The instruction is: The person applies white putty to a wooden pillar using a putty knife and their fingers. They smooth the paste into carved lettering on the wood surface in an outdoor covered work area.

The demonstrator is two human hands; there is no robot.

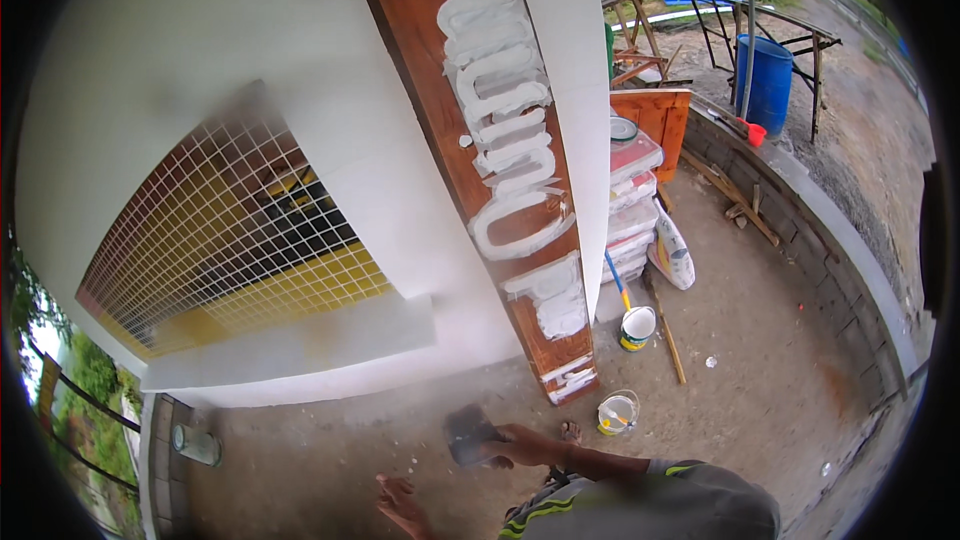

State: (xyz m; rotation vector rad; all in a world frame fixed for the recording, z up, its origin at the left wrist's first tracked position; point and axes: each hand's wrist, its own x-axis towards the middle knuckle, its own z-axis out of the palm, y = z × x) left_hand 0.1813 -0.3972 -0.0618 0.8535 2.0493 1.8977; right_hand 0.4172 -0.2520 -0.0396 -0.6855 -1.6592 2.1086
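My right hand reaches in from the right at the bottom, its fingers closed on a dark flat rectangular piece, blurred so its kind is unclear. My left hand is low in the view, fingers apart and nothing seen in it. Ahead stands a tall reddish-brown wooden board against a white column, with thick uneven white shapes smeared down its face. A small white bucket with a wire handle sits on the ground by the board's foot, right of my hands.
Behind the bucket stand a pail, a wooden stick and stacked sacks. At left, a mesh-covered window opens in the white wall; a cylindrical container lies below. A low block wall curves along the right.
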